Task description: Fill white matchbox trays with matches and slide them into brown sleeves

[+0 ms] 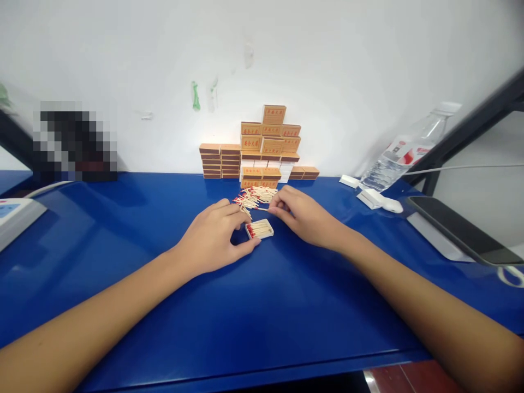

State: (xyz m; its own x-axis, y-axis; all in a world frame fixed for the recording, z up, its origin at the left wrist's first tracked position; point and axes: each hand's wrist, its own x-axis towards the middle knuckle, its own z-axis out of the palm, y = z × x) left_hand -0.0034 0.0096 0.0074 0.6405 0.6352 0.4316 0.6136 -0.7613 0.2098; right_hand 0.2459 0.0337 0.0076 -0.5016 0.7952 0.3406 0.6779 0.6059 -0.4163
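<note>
My left hand [215,237] grips a small white matchbox tray [271,233] on the table, thumb at its near edge and fingers at its far left. Red-headed matches lie side by side in the tray, heads to the left. Just beyond it, my right hand [303,215] pinches one match [262,208] by its plain end, the red head pointing left. That match is over the near edge of a loose pile of matches [264,194].
Matchboxes [262,144] are stacked against the wall behind the pile, with a lower stack [220,161] to their left. A plastic bottle [403,147] leans at right, near a white adapter [370,198] and a phone [466,229]. A power strip [20,215] lies at left.
</note>
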